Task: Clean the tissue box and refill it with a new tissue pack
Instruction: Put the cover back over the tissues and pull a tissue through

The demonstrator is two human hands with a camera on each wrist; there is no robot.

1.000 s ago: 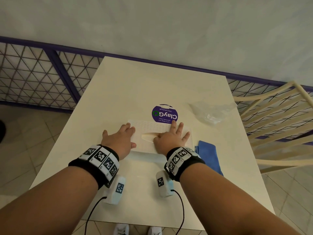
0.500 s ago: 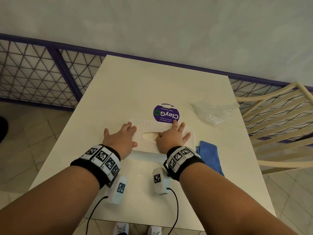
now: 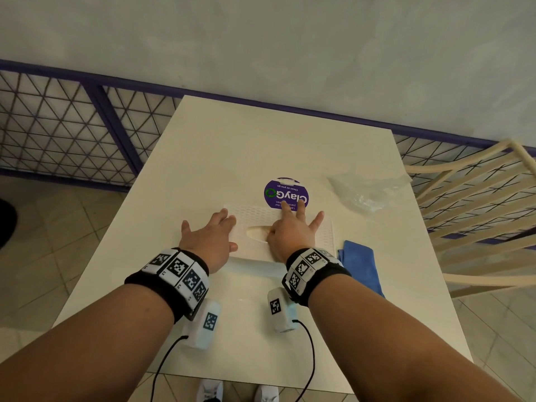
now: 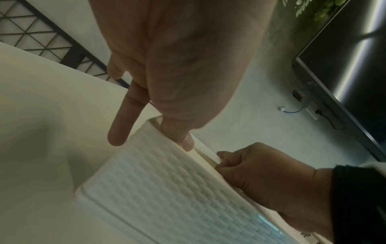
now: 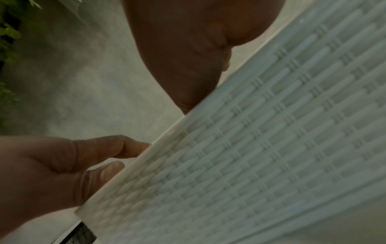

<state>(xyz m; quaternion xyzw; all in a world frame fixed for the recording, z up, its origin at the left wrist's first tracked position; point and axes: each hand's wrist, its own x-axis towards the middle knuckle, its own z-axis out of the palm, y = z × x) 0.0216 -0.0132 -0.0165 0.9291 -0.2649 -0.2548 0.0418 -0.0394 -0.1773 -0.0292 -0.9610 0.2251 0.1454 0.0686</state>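
A white tissue box [image 3: 255, 216] with a woven pattern and an oval slot [image 3: 256, 232] lies flat on the cream table [image 3: 237, 146]. My left hand [image 3: 213, 236] rests against the box's left end with its fingers stretched out, and in the left wrist view one fingertip [image 4: 186, 142] touches the lid's edge [image 4: 167, 181]. My right hand [image 3: 293, 227] lies palm down on the lid, fingers spread and reaching the far edge. The right wrist view shows the woven lid [image 5: 261, 148] up close under the palm [image 5: 188, 57]. No tissue pack shows.
A round purple ClayGo sticker [image 3: 285, 191] lies just behind the box. A crumpled clear plastic wrapper [image 3: 367, 194] sits at the back right and a folded blue cloth [image 3: 361, 265] beside the box's right end. A slatted chair [image 3: 478, 216] stands right; a railing [image 3: 72, 126] runs left.
My right hand has slid a little forward over the lid and spread its fingers, which now overlap the sticker's near edge. The left hand and the box have hardly moved.
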